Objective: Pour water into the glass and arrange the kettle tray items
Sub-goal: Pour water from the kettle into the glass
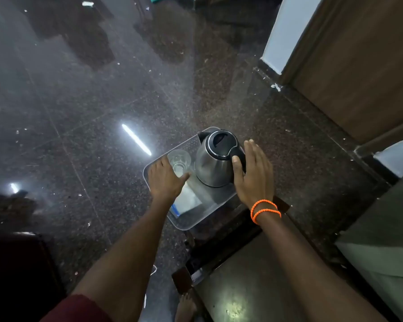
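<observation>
A steel kettle [213, 165] with a black lid and handle stands upright on a grey plastic tray [191, 220]. Left of it on the tray is a clear glass [179, 160]. My left hand [164, 180] rests beside the glass, thumb stretched under its near side, fingers curved at its left; it is not closed round it. My right hand [254, 174], with orange bands at the wrist, is flat and spread next to the kettle's handle, thumb touching the handle. A white packet with a blue edge [187, 201] lies on the tray near me.
The tray sits on a small dark wooden table [233, 228] above a polished dark stone floor [91, 112]. A wooden door [358, 66] and a wall corner stand to the right. A bed edge [382, 240] is at the lower right.
</observation>
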